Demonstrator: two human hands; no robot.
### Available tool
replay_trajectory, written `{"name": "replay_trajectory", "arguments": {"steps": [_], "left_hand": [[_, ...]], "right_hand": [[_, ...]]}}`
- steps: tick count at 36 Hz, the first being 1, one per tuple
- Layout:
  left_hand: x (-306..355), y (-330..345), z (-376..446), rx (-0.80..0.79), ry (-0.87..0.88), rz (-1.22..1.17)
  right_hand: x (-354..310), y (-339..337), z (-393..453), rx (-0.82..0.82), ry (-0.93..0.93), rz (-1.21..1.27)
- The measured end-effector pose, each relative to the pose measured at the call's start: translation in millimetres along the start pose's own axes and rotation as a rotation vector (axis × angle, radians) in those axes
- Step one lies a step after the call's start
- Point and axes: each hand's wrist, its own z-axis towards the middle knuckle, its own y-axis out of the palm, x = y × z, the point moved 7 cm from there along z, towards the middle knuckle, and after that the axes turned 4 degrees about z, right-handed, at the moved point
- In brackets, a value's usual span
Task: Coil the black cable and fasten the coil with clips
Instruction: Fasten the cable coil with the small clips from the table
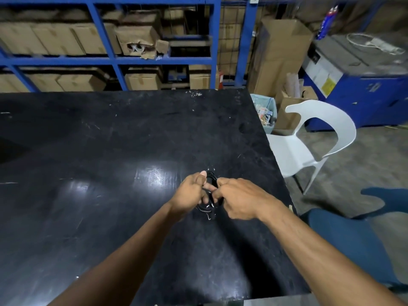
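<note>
A small coil of black cable (210,178) is held upright just above the black table (110,140), between both my hands. My left hand (189,194) grips the coil's left side, thumb on top. My right hand (237,198) pinches its right side with the fingers curled around the loops. The lower loops (206,208) hang below my hands and show small bright glints. Whether a clip is on the coil I cannot tell; most of the coil is hidden by my fingers.
The table's right edge (278,173) runs close to my right hand. A white plastic chair (309,138) stands beside it, with a bin (266,113) and cardboard boxes (280,56) behind. Blue shelving with boxes (110,60) lines the far side.
</note>
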Motion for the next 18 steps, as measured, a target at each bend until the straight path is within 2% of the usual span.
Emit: {"name": "replay_trajectory", "arguments": {"steps": [2,5,8,11,15,18], "left_hand": [[0.7,0.7,-0.7,-0.003,0.001,-0.073],[0.7,-7.3,-0.6,0.045,0.015,-0.092],[-2.5,-18.0,-0.1,0.113,0.022,-0.120],[-4.0,-21.2,0.6,0.125,0.018,-0.195],[-1.1,-22.8,-1.1,0.135,0.028,-0.184],[6.5,-20.5,-3.6,0.127,0.075,-0.113]], "right_hand": [[-0.5,-3.4,0.6,0.028,0.003,0.023],[9.6,-13.6,-1.1,0.163,0.030,0.172],[19.5,-20.4,-6.8,0.334,0.044,0.482],[28.3,-13.8,-11.2,0.422,0.080,0.767],[31.3,-11.7,-14.9,0.499,0.093,0.671],[22.4,-18.6,-16.8,0.436,0.035,0.466]]}}
